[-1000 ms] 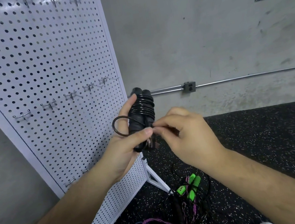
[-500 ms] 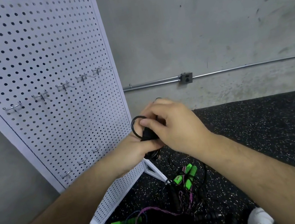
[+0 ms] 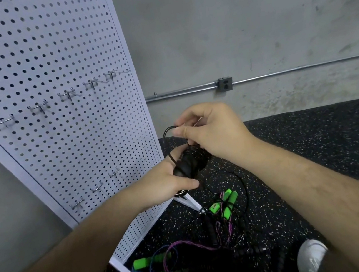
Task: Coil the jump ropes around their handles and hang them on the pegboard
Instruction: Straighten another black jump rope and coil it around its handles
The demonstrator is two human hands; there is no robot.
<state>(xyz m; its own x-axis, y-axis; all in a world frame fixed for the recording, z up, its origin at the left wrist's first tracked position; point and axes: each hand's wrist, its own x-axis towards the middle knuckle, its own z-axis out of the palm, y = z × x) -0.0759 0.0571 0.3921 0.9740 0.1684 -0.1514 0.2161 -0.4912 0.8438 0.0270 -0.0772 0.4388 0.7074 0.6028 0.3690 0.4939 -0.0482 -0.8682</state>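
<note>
My left hand (image 3: 170, 183) grips a black jump rope bundle (image 3: 191, 161), its cord coiled around the paired handles. Just above it, my right hand (image 3: 211, 130) pinches a loose black loop of the cord (image 3: 166, 135) that sticks out to the left. The white pegboard (image 3: 50, 91) stands tilted at the left with a row of metal hooks (image 3: 66, 96) across its middle and a few lower hooks (image 3: 98, 188). No rope hangs on the hooks in view.
On the dark speckled floor mat (image 3: 319, 147) lies a tangle of other jump ropes with green handles (image 3: 226, 202) and purple cord (image 3: 184, 247). My two white shoes (image 3: 311, 256) show at the bottom. A concrete wall with a conduit pipe (image 3: 189, 90) is behind.
The bundle and both hands have dropped lower in view. My right hand moved from the bundle's side to above it and now pinches the loose loop.
</note>
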